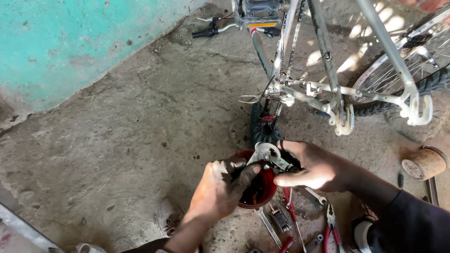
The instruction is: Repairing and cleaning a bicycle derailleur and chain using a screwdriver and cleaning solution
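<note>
On the cracked concrete floor (123, 139), beside an upturned bicycle (333, 73), the left hand (218, 190) is closing around a red tub (261, 190). The right hand (310, 166) is pinching a metal bicycle part (267, 154) above it, with pliers (330, 234) lying near.

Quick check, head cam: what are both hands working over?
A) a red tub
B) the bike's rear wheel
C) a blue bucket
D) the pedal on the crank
A: the left hand and right hand meet over the red tub on the concrete, with a metal part held at its rim.
</note>
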